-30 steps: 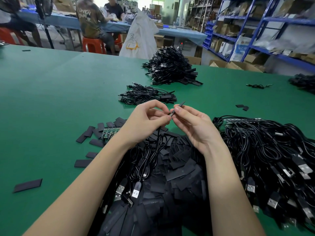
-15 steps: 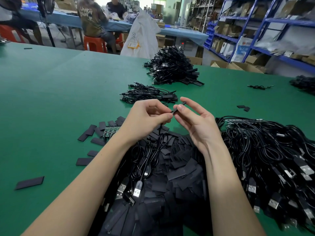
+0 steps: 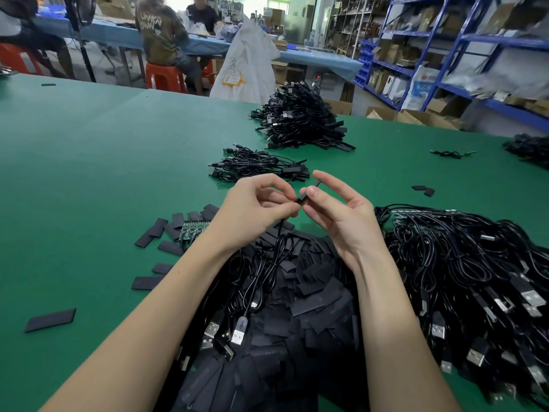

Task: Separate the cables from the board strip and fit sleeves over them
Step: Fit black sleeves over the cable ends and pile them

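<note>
Sleeve point(image 3: 309, 194) pinched by right hand point(image 3: 341, 221); cable point(image 3: 279, 245) end pinched by left hand point(image 3: 255, 212) above sleeve pile point(image 3: 312, 292).

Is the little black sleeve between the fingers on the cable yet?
Cannot tell. The sleeve is pinched by the right hand against the left hand, whose fingertips hide the cable end.
</note>
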Action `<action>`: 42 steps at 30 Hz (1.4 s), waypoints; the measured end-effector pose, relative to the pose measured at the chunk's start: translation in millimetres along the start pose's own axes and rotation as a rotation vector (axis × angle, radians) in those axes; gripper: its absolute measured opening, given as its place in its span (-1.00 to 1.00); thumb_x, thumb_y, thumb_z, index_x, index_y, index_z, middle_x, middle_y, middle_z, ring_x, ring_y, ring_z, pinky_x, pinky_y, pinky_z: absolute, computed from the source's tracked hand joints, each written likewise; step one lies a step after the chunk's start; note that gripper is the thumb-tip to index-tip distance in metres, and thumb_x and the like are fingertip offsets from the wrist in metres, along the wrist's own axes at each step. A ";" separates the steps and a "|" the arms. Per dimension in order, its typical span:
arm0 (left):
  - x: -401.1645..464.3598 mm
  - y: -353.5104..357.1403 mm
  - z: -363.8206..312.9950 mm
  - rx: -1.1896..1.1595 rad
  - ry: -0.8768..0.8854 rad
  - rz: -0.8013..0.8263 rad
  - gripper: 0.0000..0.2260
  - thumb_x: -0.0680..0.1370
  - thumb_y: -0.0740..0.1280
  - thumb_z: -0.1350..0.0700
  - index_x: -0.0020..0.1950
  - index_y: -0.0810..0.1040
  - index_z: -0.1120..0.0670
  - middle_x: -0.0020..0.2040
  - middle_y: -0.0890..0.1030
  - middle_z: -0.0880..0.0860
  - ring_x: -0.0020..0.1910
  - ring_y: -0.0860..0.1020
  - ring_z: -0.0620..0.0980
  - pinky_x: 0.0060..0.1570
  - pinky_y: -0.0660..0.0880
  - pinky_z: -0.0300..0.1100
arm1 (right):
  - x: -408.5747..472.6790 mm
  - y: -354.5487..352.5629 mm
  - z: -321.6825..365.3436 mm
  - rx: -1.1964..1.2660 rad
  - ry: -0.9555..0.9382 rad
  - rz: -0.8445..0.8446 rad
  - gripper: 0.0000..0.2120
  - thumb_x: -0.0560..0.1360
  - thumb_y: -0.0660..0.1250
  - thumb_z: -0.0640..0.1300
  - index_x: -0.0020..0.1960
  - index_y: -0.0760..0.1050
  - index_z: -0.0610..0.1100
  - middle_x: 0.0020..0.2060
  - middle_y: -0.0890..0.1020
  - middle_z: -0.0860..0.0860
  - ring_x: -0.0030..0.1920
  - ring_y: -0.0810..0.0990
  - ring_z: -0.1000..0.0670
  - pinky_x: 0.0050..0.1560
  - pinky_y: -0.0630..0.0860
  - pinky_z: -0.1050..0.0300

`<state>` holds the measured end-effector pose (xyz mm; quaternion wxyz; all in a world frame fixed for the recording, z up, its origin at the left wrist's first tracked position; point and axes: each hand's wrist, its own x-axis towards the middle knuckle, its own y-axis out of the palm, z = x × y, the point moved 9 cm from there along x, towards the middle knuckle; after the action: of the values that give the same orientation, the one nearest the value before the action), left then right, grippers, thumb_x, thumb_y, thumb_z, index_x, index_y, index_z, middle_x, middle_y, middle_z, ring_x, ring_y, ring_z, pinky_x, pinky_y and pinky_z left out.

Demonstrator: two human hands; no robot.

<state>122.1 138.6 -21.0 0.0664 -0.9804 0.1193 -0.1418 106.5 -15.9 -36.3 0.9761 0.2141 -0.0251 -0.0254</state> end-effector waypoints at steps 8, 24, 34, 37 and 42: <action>0.3 -5.0 -0.4 0.038 0.022 -0.036 -0.89 0.47 0.54 0.25 -0.12 0.65 0.08 -0.27 0.73 0.04 -0.29 0.67 -0.13 -0.26 0.48 -0.41 | 1.1 6.1 -0.4 -0.065 -0.031 0.017 -0.65 0.32 0.54 -0.18 0.10 0.69 -0.07 -0.07 0.75 -0.16 -0.08 0.73 -0.02 -0.06 0.64 0.23; -1.8 14.3 8.7 0.186 -0.126 0.092 -0.91 0.61 0.38 0.07 -0.07 0.62 0.04 -0.22 0.62 0.07 -0.25 0.56 -0.04 -0.18 0.52 -0.14 | 4.5 -24.5 -0.2 0.052 0.007 -0.196 -0.73 0.53 0.47 -0.10 0.22 0.60 -0.07 -0.06 0.76 -0.09 -0.06 0.75 -0.02 -0.13 0.66 0.19; 25.2 21.9 -20.7 -0.249 -0.187 -0.096 -0.89 0.65 0.32 0.16 -0.07 0.55 0.12 -0.17 0.56 0.09 -0.36 0.67 0.03 -0.35 0.62 -0.17 | 4.8 -32.1 -7.0 -0.071 0.117 -0.177 -0.68 0.68 0.17 0.14 0.20 0.55 -0.05 -0.02 0.76 0.00 -0.03 0.75 -0.02 -0.16 0.63 0.17; 28.0 22.5 -7.7 -0.323 -0.282 -0.118 -0.88 0.65 0.31 0.17 -0.09 0.53 0.11 -0.22 0.53 0.07 -0.30 0.65 0.04 -0.14 0.69 -0.03 | 5.2 -13.8 -8.9 -0.238 0.130 -0.018 -0.70 0.63 0.28 0.15 0.15 0.61 -0.04 -0.07 0.76 0.05 -0.07 0.74 0.03 -0.10 0.63 0.15; 28.7 12.4 -16.3 0.043 -0.121 -0.147 -0.89 0.59 0.39 0.11 -0.14 0.61 0.02 -0.25 0.58 0.00 -0.33 0.50 -0.17 -0.30 0.44 -0.46 | 3.4 4.4 -7.8 -0.315 0.036 0.094 -0.81 0.52 0.49 -0.09 0.13 0.63 -0.02 -0.05 0.76 0.02 -0.17 0.68 0.05 -0.16 0.61 0.22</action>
<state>141.4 117.9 0.1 0.0840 -0.9917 0.0399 -0.0891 110.5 -8.9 -41.4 0.9981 0.0572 -0.0135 0.0205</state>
